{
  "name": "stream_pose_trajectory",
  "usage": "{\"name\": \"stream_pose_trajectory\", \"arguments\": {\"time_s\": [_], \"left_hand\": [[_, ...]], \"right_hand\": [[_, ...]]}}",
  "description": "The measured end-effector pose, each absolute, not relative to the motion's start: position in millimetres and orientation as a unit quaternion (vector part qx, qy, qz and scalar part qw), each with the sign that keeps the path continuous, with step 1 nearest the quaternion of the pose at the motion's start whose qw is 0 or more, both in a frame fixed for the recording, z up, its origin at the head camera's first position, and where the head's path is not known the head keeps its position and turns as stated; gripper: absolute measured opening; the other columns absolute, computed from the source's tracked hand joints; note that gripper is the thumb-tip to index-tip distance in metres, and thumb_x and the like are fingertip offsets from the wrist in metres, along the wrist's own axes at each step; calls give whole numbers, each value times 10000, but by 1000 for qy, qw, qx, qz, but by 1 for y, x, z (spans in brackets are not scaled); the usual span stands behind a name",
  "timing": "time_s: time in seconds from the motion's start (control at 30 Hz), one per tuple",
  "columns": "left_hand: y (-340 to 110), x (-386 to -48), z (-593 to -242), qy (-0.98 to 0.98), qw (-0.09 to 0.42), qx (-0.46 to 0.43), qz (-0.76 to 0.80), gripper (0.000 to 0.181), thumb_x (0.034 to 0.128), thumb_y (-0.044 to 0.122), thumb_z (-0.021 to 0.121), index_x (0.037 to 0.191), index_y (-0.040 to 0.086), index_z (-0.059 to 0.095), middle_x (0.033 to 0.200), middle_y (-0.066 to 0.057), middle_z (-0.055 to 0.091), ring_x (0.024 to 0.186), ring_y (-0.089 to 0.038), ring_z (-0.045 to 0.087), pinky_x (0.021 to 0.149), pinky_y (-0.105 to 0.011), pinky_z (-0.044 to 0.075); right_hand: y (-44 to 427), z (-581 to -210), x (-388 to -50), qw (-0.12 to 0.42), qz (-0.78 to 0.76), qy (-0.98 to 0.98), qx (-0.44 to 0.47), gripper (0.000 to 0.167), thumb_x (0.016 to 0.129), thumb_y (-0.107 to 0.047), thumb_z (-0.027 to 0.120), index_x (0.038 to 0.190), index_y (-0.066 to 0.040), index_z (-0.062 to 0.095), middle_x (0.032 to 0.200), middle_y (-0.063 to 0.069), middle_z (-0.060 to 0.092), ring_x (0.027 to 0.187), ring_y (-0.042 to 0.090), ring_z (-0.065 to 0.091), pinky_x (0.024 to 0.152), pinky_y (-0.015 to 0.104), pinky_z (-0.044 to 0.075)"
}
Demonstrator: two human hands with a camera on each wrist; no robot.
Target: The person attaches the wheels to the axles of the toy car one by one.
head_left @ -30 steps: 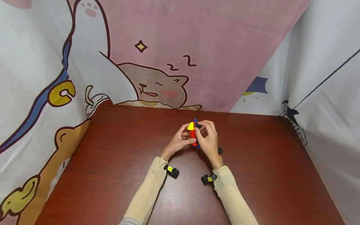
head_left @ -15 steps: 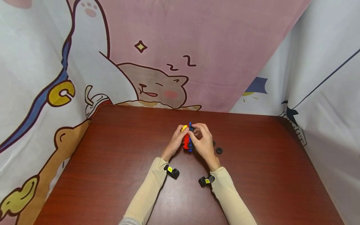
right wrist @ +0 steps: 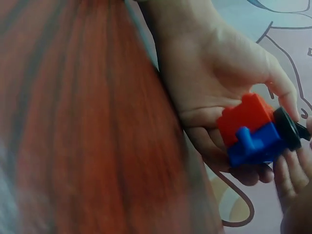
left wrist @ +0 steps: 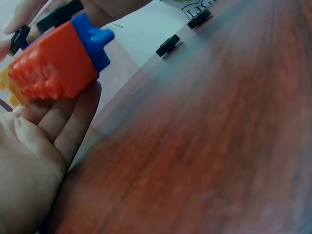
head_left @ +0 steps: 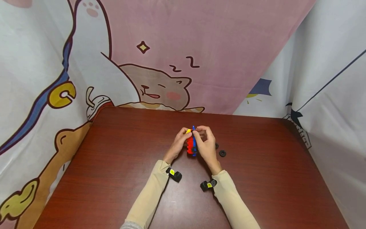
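Note:
A toy car of red, blue and yellow building bricks point(head_left: 190, 147) is raised off the table between both hands. My left hand point(head_left: 176, 145) grips it, thumb on the near side and fingers curled beneath. In the left wrist view, a black wheel point(left wrist: 61, 16) sits along the side of the red bricks point(left wrist: 56, 61), and a blue peg point(left wrist: 102, 36) sticks out at the end. My right hand point(head_left: 207, 146) is at the car's far right end, pinching a small black wheel point(left wrist: 20, 39) against its side. Fingers partly hide this wheel in the head view.
Two loose black wheels, a nearer wheel point(head_left: 222, 153) and a farther wheel point(head_left: 216, 145), lie on the brown table point(head_left: 257, 178) right of my right hand. A printed cloth point(head_left: 228, 47) hangs behind the table's back edge.
The car has shifted left and slightly nearer, and its blue underside has turned toward the right. My right hand moved left with it, uncovering the second loose wheel.

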State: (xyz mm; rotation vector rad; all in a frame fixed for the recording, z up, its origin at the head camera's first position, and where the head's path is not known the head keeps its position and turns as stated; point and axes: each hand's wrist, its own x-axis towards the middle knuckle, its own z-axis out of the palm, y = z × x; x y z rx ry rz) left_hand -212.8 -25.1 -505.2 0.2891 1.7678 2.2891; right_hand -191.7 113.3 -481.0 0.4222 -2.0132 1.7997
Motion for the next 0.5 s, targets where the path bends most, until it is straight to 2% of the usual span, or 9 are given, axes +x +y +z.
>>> {"name": "stream_pose_trajectory", "arguments": {"time_s": [0.13, 0.27, 0.37, 0.5], "left_hand": [[-25, -220, -520, 602, 125, 107, 781, 63, 1016, 88, 433, 1039, 126, 477, 693, 127, 572, 605, -10, 563, 581, -207, 488], [-25, -221, -525, 596, 118, 106, 787, 51, 1010, 134, 464, 1052, 110, 479, 700, 118, 581, 608, -15, 575, 576, -211, 491], [-24, -221, -527, 594, 106, 103, 791, 83, 995, 173, 485, 1043, 105, 490, 746, 98, 598, 635, -28, 593, 583, -217, 502], [-24, -221, -528, 600, 97, 99, 788, 87, 986, 181, 494, 1020, 101, 504, 782, 78, 594, 660, -36, 594, 585, -217, 501]], "right_hand": [[114, -497, -199, 163, 647, -736, 114, 341, 976, -39, 605, 1256, 119, 492, 1142, 312, 564, 938, 254, 588, 803, 171, 479], [116, -507, -203, 97, 634, -763, 80, 431, 1039, -196, 531, 1389, 30, 420, 1292, 269, 537, 1083, 314, 574, 903, 248, 456], [117, -511, -204, 30, 610, -788, 78, 440, 1086, -305, 394, 1416, -15, 428, 1286, 209, 559, 1130, 302, 565, 947, 318, 443], [118, -515, -204, -6, 586, -805, 90, 535, 1098, -409, 247, 1383, -22, 481, 1215, 172, 566, 1111, 277, 529, 978, 382, 413]]}}
